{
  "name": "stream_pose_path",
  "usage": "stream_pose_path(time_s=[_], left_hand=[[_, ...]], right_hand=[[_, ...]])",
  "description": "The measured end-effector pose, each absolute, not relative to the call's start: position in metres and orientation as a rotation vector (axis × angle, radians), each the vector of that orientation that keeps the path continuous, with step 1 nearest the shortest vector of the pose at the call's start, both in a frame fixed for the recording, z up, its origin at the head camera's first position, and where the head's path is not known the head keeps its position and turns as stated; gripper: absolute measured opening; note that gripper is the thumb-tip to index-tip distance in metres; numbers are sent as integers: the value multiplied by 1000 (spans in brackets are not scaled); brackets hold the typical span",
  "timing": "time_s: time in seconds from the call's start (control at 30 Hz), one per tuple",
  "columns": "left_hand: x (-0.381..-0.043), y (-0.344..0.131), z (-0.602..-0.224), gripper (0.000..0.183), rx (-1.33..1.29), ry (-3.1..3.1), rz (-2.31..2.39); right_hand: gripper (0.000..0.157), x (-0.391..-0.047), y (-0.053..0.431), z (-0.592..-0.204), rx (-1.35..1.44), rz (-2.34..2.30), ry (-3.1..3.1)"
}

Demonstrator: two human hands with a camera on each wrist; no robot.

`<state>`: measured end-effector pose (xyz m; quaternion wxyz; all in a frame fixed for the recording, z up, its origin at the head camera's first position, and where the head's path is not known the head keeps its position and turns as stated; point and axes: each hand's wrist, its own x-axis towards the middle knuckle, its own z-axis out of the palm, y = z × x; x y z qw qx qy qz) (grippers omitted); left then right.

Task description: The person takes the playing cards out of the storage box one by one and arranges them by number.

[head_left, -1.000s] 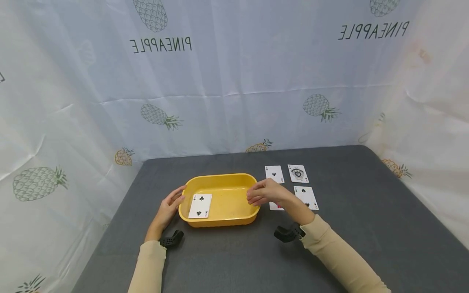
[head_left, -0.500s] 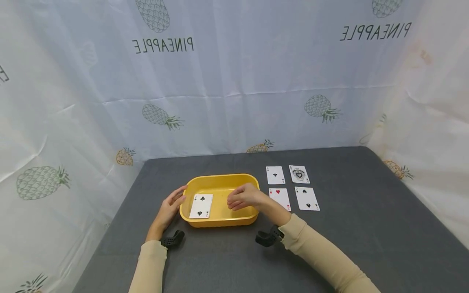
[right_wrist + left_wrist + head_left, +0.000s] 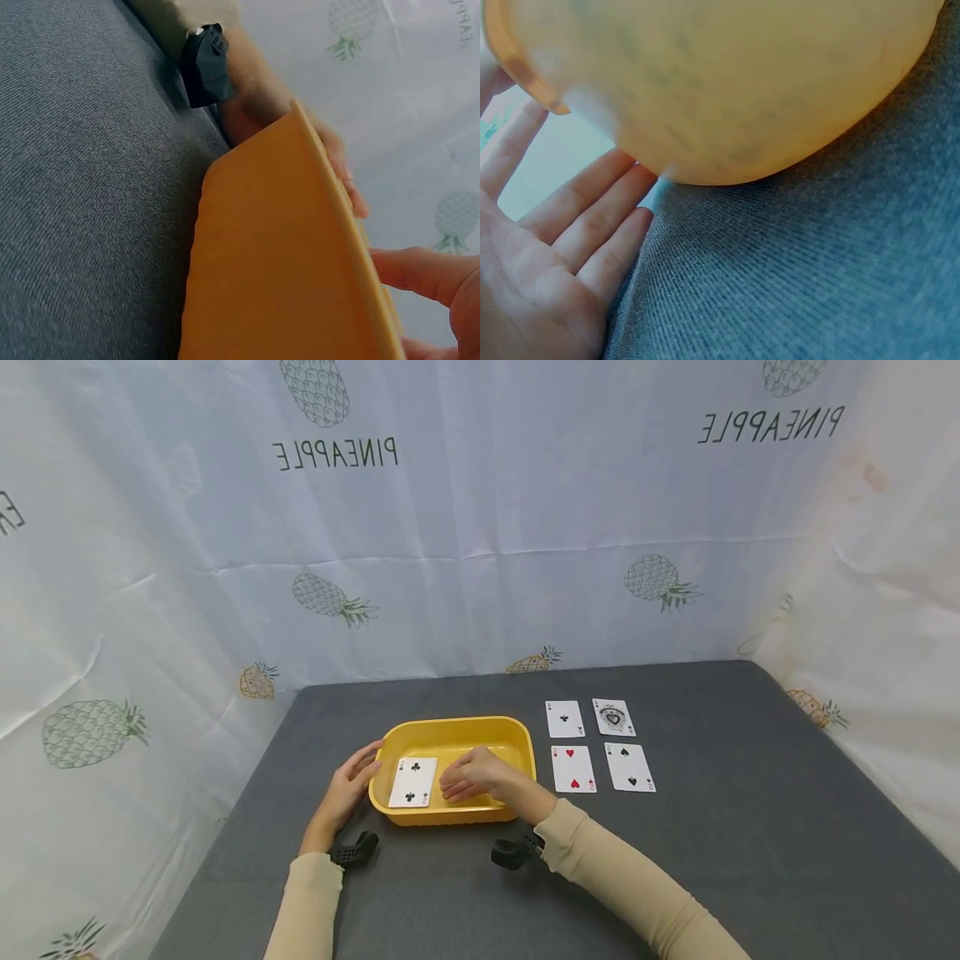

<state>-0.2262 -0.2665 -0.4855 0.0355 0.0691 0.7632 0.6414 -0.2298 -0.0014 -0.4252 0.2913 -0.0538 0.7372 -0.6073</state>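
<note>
A yellow plastic tray stands on the dark grey table. Inside it, at the left end, the two of clubs lies face up. My left hand touches the tray's left end, its fingers nearly straight against the outer wall. Over the tray's interior, just right of the card, is my right hand, fingers loosely bent downward and nothing visible in them. In the right wrist view the tray's wall hides part of that hand, with the thumb showing beyond the rim.
Right of the tray lie the ace of clubs, the ace of spades, the two of hearts and the two of spades, in two rows. A pineapple-print curtain hangs behind the table.
My right hand has moved left from the tray's right rim to beside the card in the tray, uncovering the two of hearts. The left hand has stayed at the tray's left end.
</note>
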Motion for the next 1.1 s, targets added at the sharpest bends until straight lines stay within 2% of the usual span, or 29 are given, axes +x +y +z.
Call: stream_pose_path(time_s=[0.33,0.77,1.0,1.1], left_hand=[[-225,-266,-485,52,215,2320,1995],[-224,-266,-484,53,195,2319,2012],[-226,-266,-485,53,185,2306,2021],[-227,-266,-485,53,193,2298,2025]], right_hand=[[19,-234,-20,-436,53,-1668,1933],[26,-234,-36,-435,342,-1780,1754],[42,-236,-44,-434,416,-1819,1771],[35,-237,-48,-434,425,-1828,1795]])
